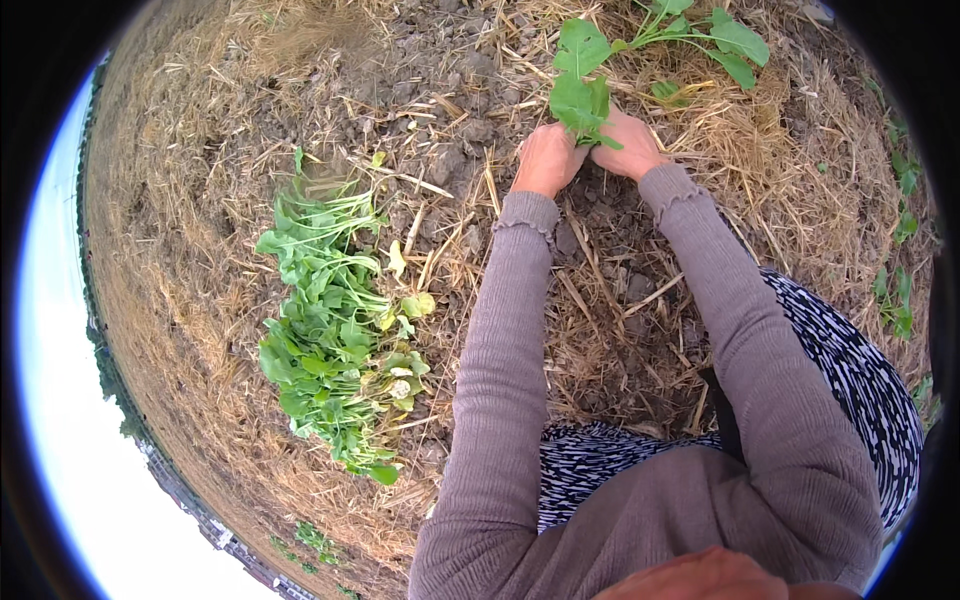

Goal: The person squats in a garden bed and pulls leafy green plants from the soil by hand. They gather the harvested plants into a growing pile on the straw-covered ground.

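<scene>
Both of my hands meet at the base of a leafy green plant point(577, 97), whose broad leaves rise above them. My left hand point(550, 159) is curled against the near left side of its stems. From the right, my right hand point(630, 144) closes in on the same stems, partly behind the lower leaves. My fingertips and the foot of the plant are hidden. Loose brown soil point(600, 199) with straw lies just below my hands. A larger leafy plant point(675, 34) spreads its stems just beyond my right hand.
A long heap of cut or pulled leafy greens point(322, 337) lies on the ground to my left, with some yellowed leaves point(418, 304) along its near side. Dry straw point(187, 262) covers much of the field. More green plants point(894, 304) grow at the far right.
</scene>
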The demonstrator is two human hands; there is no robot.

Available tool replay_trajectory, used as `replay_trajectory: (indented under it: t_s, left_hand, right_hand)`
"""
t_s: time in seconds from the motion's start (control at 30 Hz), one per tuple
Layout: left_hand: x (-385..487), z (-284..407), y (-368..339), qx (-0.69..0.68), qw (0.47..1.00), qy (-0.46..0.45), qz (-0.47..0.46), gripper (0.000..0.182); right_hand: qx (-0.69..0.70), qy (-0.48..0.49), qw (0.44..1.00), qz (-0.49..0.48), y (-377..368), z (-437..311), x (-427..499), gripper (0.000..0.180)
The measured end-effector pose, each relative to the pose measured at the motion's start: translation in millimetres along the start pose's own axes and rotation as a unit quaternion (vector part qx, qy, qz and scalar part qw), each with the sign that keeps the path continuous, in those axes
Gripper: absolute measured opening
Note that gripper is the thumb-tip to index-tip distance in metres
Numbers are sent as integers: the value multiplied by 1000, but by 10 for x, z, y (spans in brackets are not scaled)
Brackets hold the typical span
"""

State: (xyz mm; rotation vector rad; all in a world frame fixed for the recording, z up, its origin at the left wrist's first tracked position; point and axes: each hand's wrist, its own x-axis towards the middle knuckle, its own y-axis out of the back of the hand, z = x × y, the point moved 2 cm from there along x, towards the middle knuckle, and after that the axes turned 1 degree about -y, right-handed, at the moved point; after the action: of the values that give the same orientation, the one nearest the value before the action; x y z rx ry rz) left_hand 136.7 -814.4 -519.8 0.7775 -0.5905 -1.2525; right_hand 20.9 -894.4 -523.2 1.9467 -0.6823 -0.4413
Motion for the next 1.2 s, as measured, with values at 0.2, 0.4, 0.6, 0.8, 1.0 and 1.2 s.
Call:
replay_trajectory:
  t_s: [0.2, 0.4, 0.6, 0.8, 1.0, 1.2]
  left_hand:
    - [-83, 60, 192, -23, 995, -45, -86, 58]
    - [-513, -70, 97, 222, 974, -40, -20, 77]
    - [-316, -282, -248, 265, 953, -67, 129, 64]
    - [-255, -135, -142, 168, 980, -18, 105, 61]
    - [-529, -138, -238, 284, 949, -43, 132, 55]
    - [-567, -31, -293, 254, 947, -14, 196, 38]
  right_hand:
    - [-7, 110, 972, -205, -257, 424, 568, 22]
    - [6, 95, 957, -274, -125, 406, 446, 57]
    - [-16, 66, 957, -281, -131, 381, 492, 65]
    - [-17, 171, 955, -242, 40, 266, 286, 84]
    - [-109, 133, 950, -260, 6, 163, 297, 76]
    - [-55, -10, 956, -289, -94, 173, 368, 91]
